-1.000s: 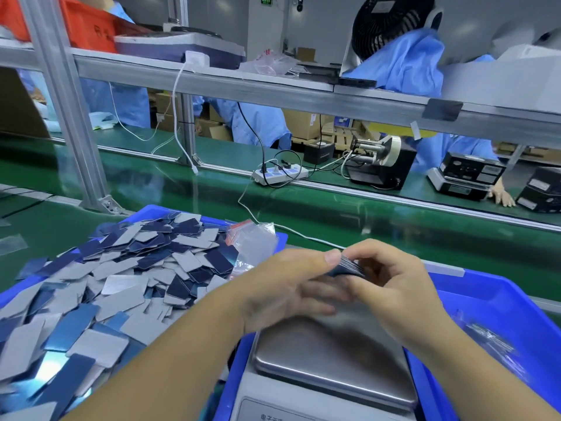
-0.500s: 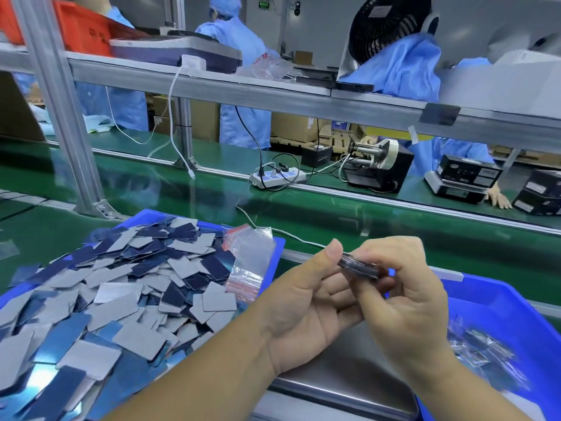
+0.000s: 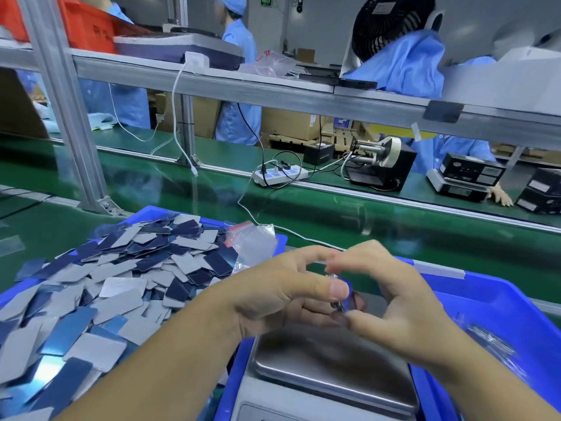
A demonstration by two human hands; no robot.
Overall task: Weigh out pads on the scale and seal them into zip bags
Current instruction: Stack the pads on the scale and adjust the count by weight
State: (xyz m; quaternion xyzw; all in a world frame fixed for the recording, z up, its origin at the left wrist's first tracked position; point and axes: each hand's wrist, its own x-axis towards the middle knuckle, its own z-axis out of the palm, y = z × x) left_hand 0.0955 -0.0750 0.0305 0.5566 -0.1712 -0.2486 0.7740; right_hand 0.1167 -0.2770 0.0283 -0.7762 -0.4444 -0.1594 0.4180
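Green conveyor bench. Above scale (image 3: pixel 331 369), left hand (image 3: pixel 273 299) and right hand (image 3: pixel 394 302) pinch small pad stack (image 3: pixel 344 300); bagging pending. Loose pads (image 3: pixel 106 293) heaped left of scale; filled bags (image 3: pixel 488 338) right.

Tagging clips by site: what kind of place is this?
Likely a factory packing line: a green conveyor belt, a blue plastic bin heaped with grey and blue rectangular pads, and a steel-topped weighing scale under the hands.

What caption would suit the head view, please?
Both hands, left and right, pinch a small stack of pads above the scale.
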